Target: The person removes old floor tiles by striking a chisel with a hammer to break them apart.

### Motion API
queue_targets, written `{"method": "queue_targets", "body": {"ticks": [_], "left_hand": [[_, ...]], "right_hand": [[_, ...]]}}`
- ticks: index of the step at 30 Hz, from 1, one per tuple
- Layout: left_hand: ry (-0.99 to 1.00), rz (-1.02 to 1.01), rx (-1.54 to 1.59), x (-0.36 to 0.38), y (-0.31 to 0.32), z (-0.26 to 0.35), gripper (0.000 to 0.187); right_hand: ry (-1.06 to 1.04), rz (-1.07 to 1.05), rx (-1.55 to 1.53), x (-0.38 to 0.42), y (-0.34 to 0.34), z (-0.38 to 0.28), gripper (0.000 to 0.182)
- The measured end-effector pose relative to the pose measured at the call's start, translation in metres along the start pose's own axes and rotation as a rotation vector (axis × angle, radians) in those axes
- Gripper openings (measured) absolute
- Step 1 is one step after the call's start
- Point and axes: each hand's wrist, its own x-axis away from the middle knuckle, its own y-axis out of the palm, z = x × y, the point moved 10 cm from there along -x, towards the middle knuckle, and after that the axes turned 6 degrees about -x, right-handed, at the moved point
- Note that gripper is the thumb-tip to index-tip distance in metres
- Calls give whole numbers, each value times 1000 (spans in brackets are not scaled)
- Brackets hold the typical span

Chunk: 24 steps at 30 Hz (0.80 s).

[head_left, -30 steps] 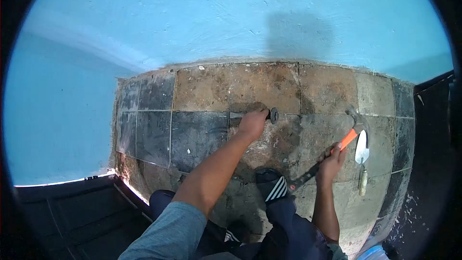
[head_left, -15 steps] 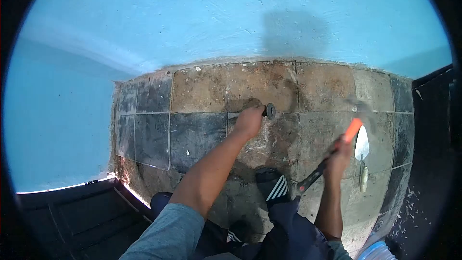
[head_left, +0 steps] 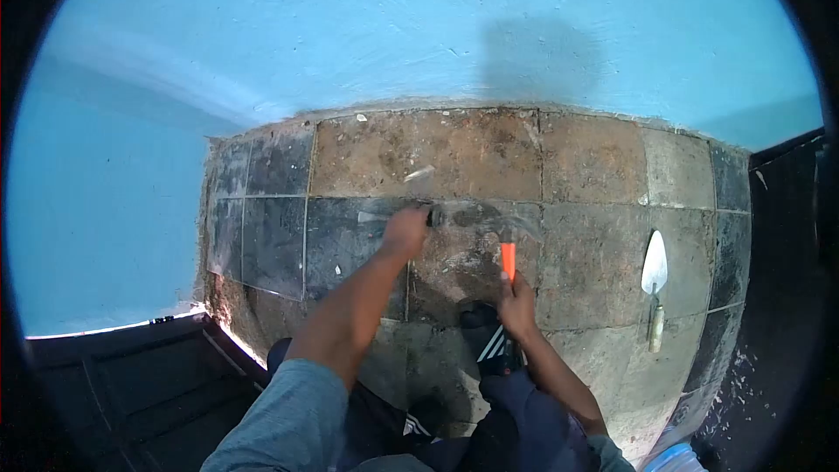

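My left hand (head_left: 405,232) is closed around a chisel (head_left: 374,217), held low over the floor. Its flat blade points left across a dark tile (head_left: 350,240), and its butt end faces right. In my right hand (head_left: 516,304) is a claw hammer (head_left: 508,260) with an orange and black handle. Motion blurs the hammer head, which is close to the right of the chisel's butt end. A pale smear (head_left: 419,173) shows just above my left hand. Bare, rough mortar (head_left: 472,157) lies beyond the chisel.
A pointing trowel (head_left: 654,262) lies on the floor at the right. Blue walls (head_left: 350,26) rise ahead and at the left. A dark panelled door (head_left: 140,385) is at lower left. My shoe (head_left: 481,332) stands close below the hammer. Clear plastic (head_left: 682,457) shows at bottom right.
The hammer has swung left from near the trowel to beside the chisel's butt end. My left hand and the chisel have shifted left and slightly down, exposing more of the blade over the dark tile.
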Motion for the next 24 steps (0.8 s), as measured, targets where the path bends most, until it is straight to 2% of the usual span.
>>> {"method": "queue_targets", "body": {"ticks": [2,4,8,11,13,17,24], "left_hand": [[-26,-32,15,21,-14,1,32],[65,7,37,41,-18,20,33],[184,110,146,86,-19,77,36],[262,40,149,91,-1,117,38],[250,6,168,86,-8,130,39],[214,3,175,65,-20,128,38],[218,148,188,41,-36,118,31]], "right_hand": [[1,33,13,4,-18,20,44],[-3,90,38,7,-36,6,42],[32,183,-51,0,-65,42,41],[33,200,-91,-7,-77,72,35],[103,200,-177,-4,-80,67,32],[107,204,-218,-2,-85,73,30],[68,206,-198,-5,-81,79,32]]}}
